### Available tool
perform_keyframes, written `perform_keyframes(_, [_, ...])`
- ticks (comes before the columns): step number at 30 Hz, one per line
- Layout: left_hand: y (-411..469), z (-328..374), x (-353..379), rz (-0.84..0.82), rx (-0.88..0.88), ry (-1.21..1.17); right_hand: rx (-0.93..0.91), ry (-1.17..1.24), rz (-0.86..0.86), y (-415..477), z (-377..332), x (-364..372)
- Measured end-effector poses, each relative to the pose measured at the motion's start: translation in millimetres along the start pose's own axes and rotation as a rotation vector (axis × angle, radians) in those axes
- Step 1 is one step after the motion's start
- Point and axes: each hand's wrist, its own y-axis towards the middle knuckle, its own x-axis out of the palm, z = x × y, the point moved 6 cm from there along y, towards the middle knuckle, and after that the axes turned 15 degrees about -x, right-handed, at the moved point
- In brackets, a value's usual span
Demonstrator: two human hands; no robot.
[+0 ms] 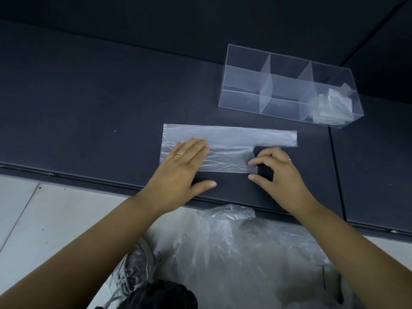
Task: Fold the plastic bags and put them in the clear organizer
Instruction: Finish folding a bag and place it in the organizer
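Observation:
A clear plastic bag (229, 139) lies flattened on the dark table (89, 108), its long handle strip reaching right. My left hand (185, 161) presses flat on the bag's left part, fingers straight. My right hand (276, 172) has curled fingers, with the fingertips on the bag's lower right corner and the thumb just below it on the table. The clear organizer (287, 85) stands behind at the right, split into several compartments. Folded bags (327, 108) sit in its right-hand compartment.
A heap of crumpled clear plastic bags (245, 253) lies in my lap below the table's front edge. A shoe (131, 270) and pale floor tiles (44, 219) show at the lower left. A dark wall runs behind the table.

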Motion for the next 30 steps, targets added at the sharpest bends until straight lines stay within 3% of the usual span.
perform_keyframes(4, [10.9, 4.8, 18.5, -0.061, 0.002, -0.002, 0.071, 0.083, 0.141, 8.3, 2.5, 3.2])
perform_keyframes(11, [15.2, 13.0, 6.9, 0.12, 0.016, 0.012, 0.147, 0.283, -0.031, 15.2, 7.8, -8.8])
perform_keyframes(15, [12.5, 21.5, -7.9, 0.273, 0.078, -0.006, 0.066, -0.032, -0.007, 14.1, -9.6, -34.0])
perform_keyframes(20, [6.9, 28.2, -14.0, 0.193, 0.044, -0.025, -0.211, -0.246, -0.21, 22.9, -57.7, 9.2])
perform_keyframes(23, [4.9, 16.8, -16.4, 0.116, -0.084, -0.123, -0.104, -0.075, -0.045, 26.6, -44.5, 9.9])
perform_keyframes(26, [5.8, -14.5, -28.9, 0.125, -0.201, -0.312, 0.147, 0.247, 0.072, 24.1, -6.1, -0.3])
perform_keyframes(30, [13.6, -69.1, -31.0, -0.023, -0.465, -0.689, 0.371, 0.462, 0.192, 23.0, 22.3, -4.0])
